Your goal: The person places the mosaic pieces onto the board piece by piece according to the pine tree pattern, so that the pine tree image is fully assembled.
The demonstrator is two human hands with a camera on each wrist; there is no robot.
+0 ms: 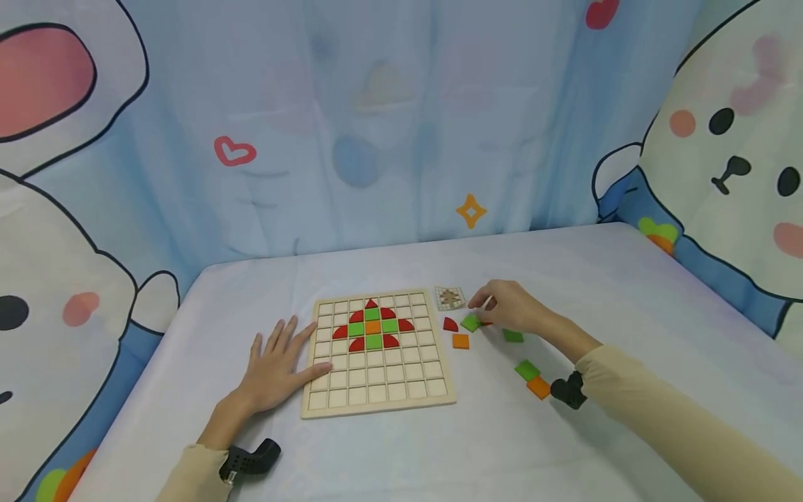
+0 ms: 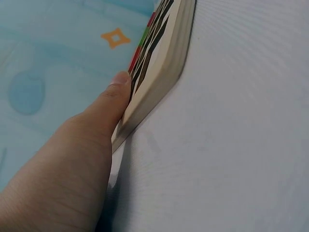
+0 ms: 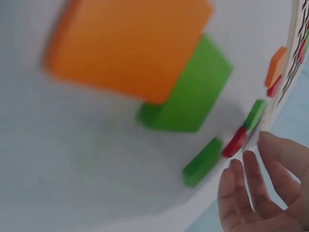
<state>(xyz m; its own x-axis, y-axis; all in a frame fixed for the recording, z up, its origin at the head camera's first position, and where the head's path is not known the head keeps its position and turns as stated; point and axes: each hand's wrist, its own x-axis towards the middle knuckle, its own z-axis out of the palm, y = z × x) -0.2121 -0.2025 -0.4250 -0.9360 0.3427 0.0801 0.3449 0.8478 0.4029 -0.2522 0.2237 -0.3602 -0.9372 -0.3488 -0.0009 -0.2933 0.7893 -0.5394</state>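
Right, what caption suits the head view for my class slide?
Left hand touching a gridded wooden board, right hand among loose red, green and orange tiles.

In front of you hangs a pale blue curtain [image 1: 414, 42] with soft vertical folds. On it you see a red heart outline [image 1: 235, 161], a solid red heart [image 1: 602, 12] at the top edge, an orange star [image 1: 461, 210] low down and a faint blue blot [image 1: 355, 162]. A white cartoon animal with pink cheeks stands at your left [image 1: 56, 244], another at your right [image 1: 753, 209], both in blue. Below you spreads a white table [image 1: 627, 300] under even light with soft shadows.
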